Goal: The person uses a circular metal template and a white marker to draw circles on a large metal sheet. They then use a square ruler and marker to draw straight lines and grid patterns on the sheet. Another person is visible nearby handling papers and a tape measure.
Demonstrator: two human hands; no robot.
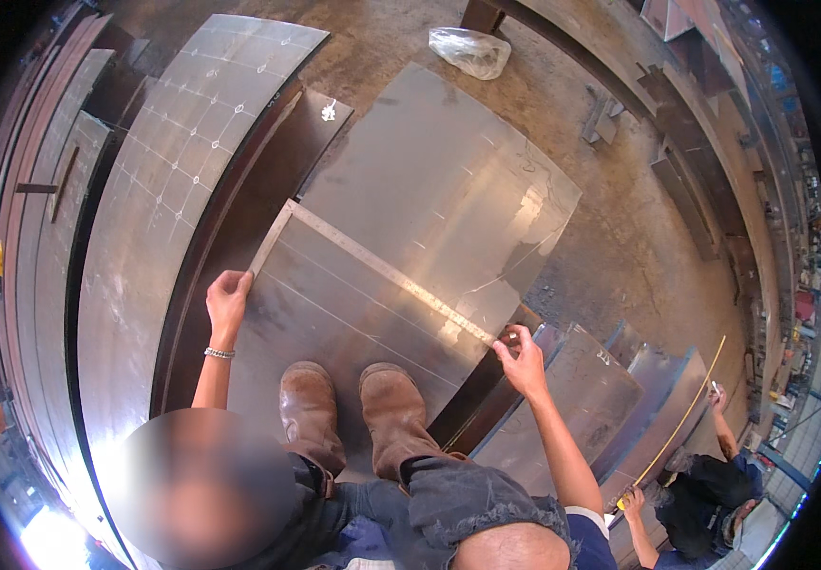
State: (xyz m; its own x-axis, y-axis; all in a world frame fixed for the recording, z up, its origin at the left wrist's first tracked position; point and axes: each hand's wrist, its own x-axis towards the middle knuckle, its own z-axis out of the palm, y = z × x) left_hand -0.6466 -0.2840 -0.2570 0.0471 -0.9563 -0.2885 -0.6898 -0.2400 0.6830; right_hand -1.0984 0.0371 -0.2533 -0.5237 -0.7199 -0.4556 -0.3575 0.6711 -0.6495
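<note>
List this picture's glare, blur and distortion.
All in the head view: glare streaks the metal sheet and ruler; white light flares near the lower left corner; a round blur hides an area beside it; the long plate at left looks bowed.

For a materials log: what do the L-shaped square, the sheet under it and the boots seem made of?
Square: likely thin bare metal, given its bright glare. Sheet: probably smooth grey steel, suggested by patchy reflections. Boots: apparently matte brown leather, judging by scuffed, uneven colour.
</note>
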